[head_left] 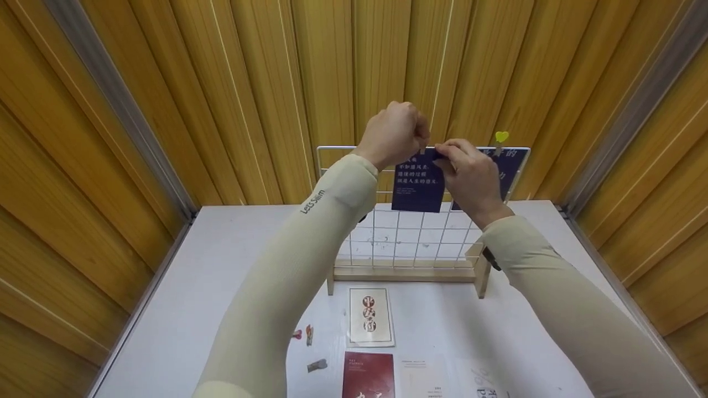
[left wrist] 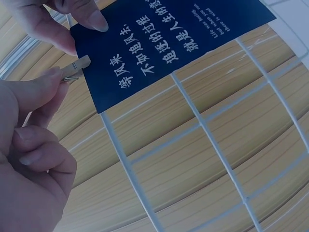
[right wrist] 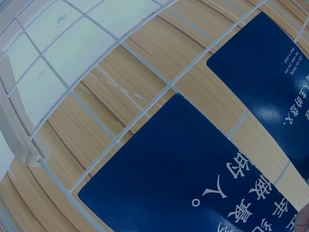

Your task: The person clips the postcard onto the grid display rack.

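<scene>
A dark blue card (head_left: 417, 190) with white writing hangs against the top of a white wire grid (head_left: 381, 243). At its top edge my left hand (head_left: 394, 132) pinches a small wooden clothespin (left wrist: 76, 68) between thumb and index finger; the clothespin's tip overlaps the card. My right hand (head_left: 470, 176) pinches the same card near its upper right corner, thumb on the printed face. To the right, a second blue card (right wrist: 178, 169) is on the grid, partly behind my right hand in the head view. A clothespin with a yellow heart (head_left: 501, 136) stands at its top.
The grid stands in a wooden base (head_left: 404, 275) on a white table (head_left: 221, 260). In front lie a cream card (head_left: 381, 331), a red card (head_left: 368, 370), pale cards (head_left: 423, 376) and several small clips (head_left: 317, 365). Wood-patterned walls (head_left: 265, 83) enclose the back and sides.
</scene>
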Available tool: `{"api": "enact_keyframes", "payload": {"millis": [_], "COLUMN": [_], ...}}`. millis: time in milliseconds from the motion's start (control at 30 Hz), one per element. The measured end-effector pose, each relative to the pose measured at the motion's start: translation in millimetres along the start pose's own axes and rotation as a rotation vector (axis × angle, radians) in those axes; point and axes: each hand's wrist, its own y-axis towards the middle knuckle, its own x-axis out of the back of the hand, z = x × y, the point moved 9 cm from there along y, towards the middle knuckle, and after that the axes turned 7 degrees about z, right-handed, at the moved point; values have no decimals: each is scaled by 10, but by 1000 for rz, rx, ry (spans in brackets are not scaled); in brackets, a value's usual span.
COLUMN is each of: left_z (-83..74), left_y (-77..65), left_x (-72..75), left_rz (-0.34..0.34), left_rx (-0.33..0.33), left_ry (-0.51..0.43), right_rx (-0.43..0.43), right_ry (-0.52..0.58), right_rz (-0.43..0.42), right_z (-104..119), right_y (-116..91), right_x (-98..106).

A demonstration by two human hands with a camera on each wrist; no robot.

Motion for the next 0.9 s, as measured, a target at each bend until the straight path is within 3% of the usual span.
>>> {"api": "enact_keyframes", "payload": {"millis": [633,900], "left_z": [103,160], "left_y": [6,23], "left_x": [-1,-21], "left_rz": [19,19], "left_rx": [48,62], "left_ry": [-78,-69], "right_rx": [-76,-88], "right_ry": [31,35], "right_rz": [42,75], "right_z": [17,-1], "right_y": [32,52], "right_x": [-41,-86]}}
